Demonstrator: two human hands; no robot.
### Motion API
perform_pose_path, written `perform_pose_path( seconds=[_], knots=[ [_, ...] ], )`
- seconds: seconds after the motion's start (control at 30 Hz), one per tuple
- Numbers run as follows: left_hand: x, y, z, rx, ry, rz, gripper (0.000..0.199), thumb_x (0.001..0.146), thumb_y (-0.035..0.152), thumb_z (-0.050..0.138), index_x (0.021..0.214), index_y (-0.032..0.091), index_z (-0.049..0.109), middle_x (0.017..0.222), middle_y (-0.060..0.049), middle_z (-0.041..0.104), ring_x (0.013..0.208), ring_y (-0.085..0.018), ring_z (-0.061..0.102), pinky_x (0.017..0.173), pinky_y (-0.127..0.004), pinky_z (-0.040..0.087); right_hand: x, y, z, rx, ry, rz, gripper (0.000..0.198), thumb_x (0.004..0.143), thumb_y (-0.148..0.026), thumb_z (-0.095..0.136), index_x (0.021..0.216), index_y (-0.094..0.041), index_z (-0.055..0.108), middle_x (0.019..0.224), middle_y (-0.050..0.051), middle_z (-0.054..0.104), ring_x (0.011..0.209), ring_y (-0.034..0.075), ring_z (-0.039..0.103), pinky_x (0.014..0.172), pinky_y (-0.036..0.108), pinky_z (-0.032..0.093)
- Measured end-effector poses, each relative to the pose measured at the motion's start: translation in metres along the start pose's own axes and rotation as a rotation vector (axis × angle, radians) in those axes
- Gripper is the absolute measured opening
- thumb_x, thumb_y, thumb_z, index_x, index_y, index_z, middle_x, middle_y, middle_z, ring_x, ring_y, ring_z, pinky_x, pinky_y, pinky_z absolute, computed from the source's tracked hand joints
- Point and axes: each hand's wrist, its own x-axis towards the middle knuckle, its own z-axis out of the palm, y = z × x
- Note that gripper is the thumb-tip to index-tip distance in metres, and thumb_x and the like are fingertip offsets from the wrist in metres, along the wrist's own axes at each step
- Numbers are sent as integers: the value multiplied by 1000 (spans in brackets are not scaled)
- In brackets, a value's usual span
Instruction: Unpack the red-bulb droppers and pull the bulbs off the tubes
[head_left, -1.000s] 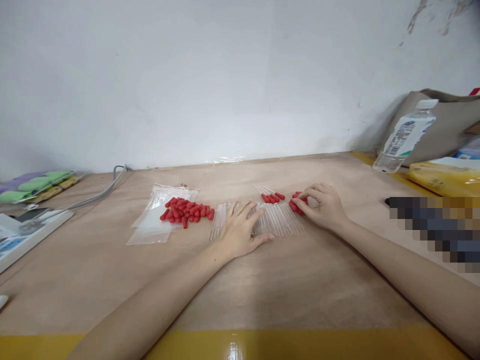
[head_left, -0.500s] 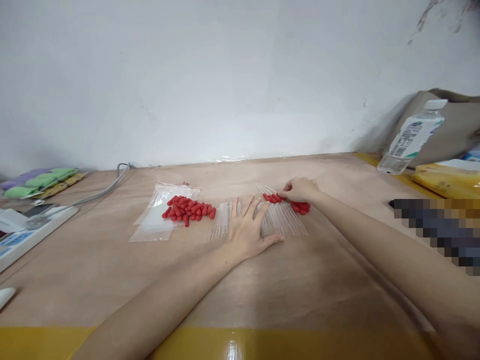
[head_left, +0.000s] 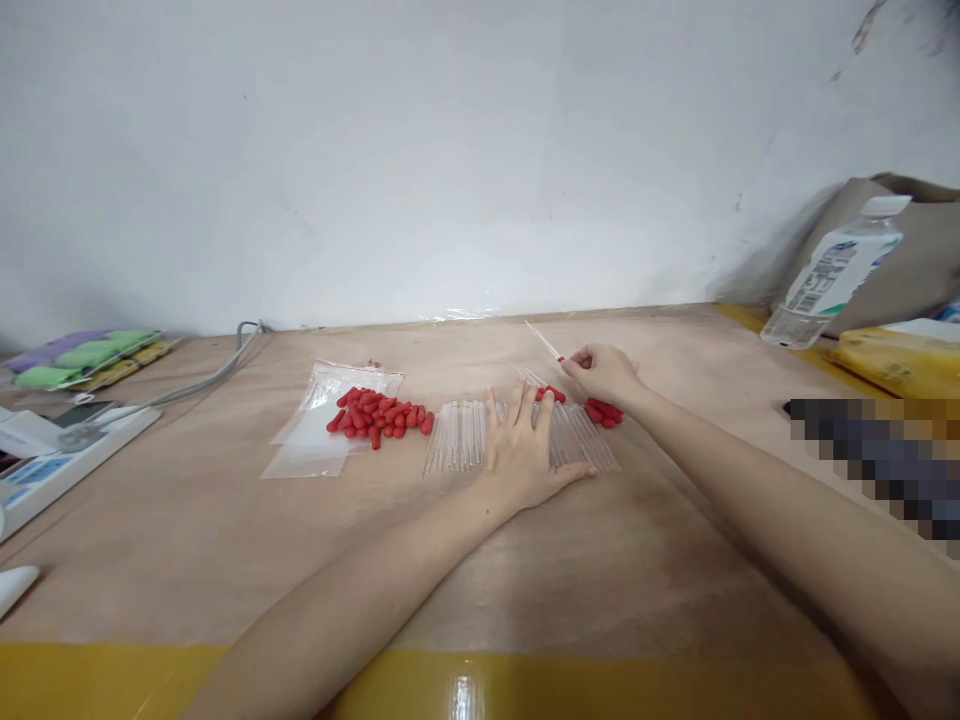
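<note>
My left hand (head_left: 523, 455) lies palm down with fingers spread over a row of thin clear glass tubes (head_left: 459, 437). In my right hand (head_left: 602, 372), fingertips pinch the red end of a glass dropper (head_left: 545, 342); its slim tube points up and to the left, and I cannot tell whether it is one or two. Just beyond my left fingertips, other tubes with red rubber bulbs (head_left: 553, 394) rest on the table. Loose red bulbs (head_left: 603, 412) sit below my right wrist. A larger pile of red bulbs (head_left: 381, 414) lies left of the row.
Clear zip bags (head_left: 300, 458) lie partly under the big pile. To the left are a power strip (head_left: 90, 460), a grey cable (head_left: 217, 380) and packs of green and purple items (head_left: 86, 355). A water bottle (head_left: 832, 275) and yellow packet (head_left: 892, 358) stand at right.
My right hand has lifted a red-ended dropper away from the bulbed tubes, up and slightly right. My left hand has slid right along the glass tubes, uncovering more on the left.
</note>
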Motion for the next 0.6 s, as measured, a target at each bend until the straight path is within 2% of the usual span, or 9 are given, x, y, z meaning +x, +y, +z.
perform_pose_path(
  seconds=[0.1, 0.17, 0.3, 0.47, 0.6],
  knots=[
    [-7, -5, -9, 27, 51, 51, 84, 74, 68, 41, 133, 8, 32, 137, -20, 35, 132, -34, 20, 105, -60, 1, -18, 8, 1, 71, 148, -113, 29, 80, -38, 46, 97, -19, 60, 88, 5, 66, 83, 20, 58, 73, 35, 39],
    [-15, -13, -18, 54, 89, 102, 74, 79, 58, 43, 134, 11, 30, 139, -17, 32, 132, -32, 20, 106, -58, 4, -37, 16, 1, 71, 281, -324, 29, 80, -33, 50, 103, -17, 59, 85, 6, 64, 86, 22, 55, 76, 36, 37],
    [-30, -39, -37, 83, 110, 216, 53, 84, 36, 47, 133, 19, 35, 142, -13, 29, 133, -28, 21, 107, -51, 18, -77, 27, 0, -55, 386, -638, 20, 84, -25, 47, 95, -22, 63, 81, 5, 62, 83, 20, 52, 76, 37, 32],
    [-39, -54, -40, 51, 163, 358, 41, 86, 23, 47, 126, 17, 43, 136, -13, 39, 131, -25, 26, 103, -45, 34, -109, 14, 4, -75, 435, -832, 15, 81, -19, 52, 91, -23, 63, 79, 2, 63, 74, 15, 51, 79, 38, 28],
    [-38, -50, -33, 44, 155, 470, 28, 87, 14, 45, 114, 13, 52, 125, -13, 52, 126, -23, 36, 99, -40, 42, -112, 2, 9, -60, 382, -883, 16, 81, -19, 52, 90, -24, 63, 78, 1, 63, 73, 15, 51, 81, 38, 30]
  ],
)
